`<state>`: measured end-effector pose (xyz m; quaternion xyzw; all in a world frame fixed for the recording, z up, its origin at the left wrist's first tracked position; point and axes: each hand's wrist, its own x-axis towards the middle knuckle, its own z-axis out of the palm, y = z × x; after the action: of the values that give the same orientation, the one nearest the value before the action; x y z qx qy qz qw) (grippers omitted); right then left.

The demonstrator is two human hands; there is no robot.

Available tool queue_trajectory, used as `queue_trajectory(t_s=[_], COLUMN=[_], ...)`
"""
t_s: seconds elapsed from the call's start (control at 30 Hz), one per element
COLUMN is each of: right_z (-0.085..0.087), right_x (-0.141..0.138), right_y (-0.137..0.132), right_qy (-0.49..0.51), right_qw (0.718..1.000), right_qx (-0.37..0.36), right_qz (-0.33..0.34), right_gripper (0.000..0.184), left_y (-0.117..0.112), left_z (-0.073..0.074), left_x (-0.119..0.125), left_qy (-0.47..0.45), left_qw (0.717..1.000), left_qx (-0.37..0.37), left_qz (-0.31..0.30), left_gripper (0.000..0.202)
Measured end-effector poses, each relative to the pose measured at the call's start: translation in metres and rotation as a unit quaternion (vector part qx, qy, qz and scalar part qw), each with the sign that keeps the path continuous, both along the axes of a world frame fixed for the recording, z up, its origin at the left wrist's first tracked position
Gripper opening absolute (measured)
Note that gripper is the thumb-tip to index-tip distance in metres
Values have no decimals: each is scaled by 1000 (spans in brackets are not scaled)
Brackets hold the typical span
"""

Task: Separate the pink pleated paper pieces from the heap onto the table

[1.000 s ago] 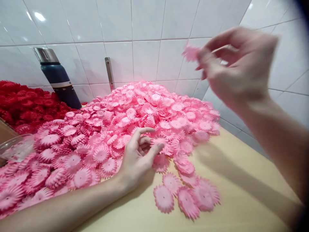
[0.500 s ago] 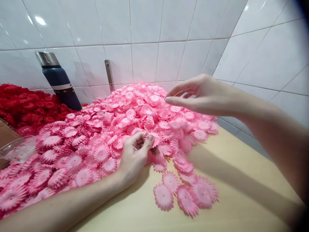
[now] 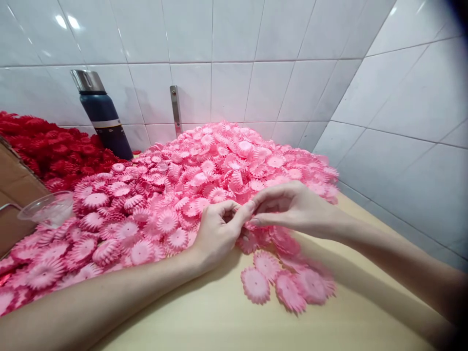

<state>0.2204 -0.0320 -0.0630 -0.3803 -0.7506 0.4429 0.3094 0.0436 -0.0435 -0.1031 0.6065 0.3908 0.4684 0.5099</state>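
My left hand (image 3: 221,234) is closed in a pinch at the front edge of a big heap of pink scalloped fabric discs (image 3: 175,190). The pink disc it grips is mostly hidden behind the fingers. Thumb and fingertips of my right hand (image 3: 292,207) are pressed together right beside the left fingertips, at that same spot. What the right fingers hold, if anything, is hidden. Below the hands, several loose pink discs (image 3: 256,285) lie flat on the table, some overlapping.
Behind the heap, a dark blue bottle (image 3: 104,114) with a metal cap stands near the tiled wall (image 3: 234,34). Red discs (image 3: 62,151) are piled at far left, by a cardboard box (image 3: 18,187) and a clear plastic bowl (image 3: 51,207). A metal bracket (image 3: 176,111) is fixed to the wall.
My right hand has come down from above the heap to meet my left fingertips. The left hand keeps its pinch. The view has shifted slightly left.
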Motion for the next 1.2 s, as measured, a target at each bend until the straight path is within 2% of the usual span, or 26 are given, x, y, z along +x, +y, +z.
queue_trajectory(t_s=[0.13, 0.27, 0.47, 0.6, 0.73, 0.97, 1.2], right_z=[-16, -23, -36, -47, -53, -55, -55], right_x=[-2, -3, -3, -3, -4, -2, 0], right_y=[-6, -8, -6, -5, -7, -8, -3], right_qy=[8, -33, -52, -37, -28, -20, 9], right_qw=[998, 988, 944, 905, 896, 896, 894], right_qx=[33, 133, 308, 404, 418, 431, 436], right_qz=[-57, -76, -108, -129, -148, -102, -98], right_gripper=[14, 13, 13, 20, 22, 26, 25], left_y=[2, 5, 7, 6, 4, 3, 5], left_z=[-3, -5, -9, -8, -4, -2, -3], left_x=[0, 1, 3, 3, 2, 1, 2], left_qy=[-1, -3, 11, 12, 11, 18, 0], left_qw=[1000, 1000, 1000, 1000, 1000, 1000, 999], left_qx=[14, 9, 2, 11, -15, 1, -11], left_qz=[-3, -4, -6, 2, -2, -9, -32], left_gripper=[40, 36, 24, 26, 31, 34, 38])
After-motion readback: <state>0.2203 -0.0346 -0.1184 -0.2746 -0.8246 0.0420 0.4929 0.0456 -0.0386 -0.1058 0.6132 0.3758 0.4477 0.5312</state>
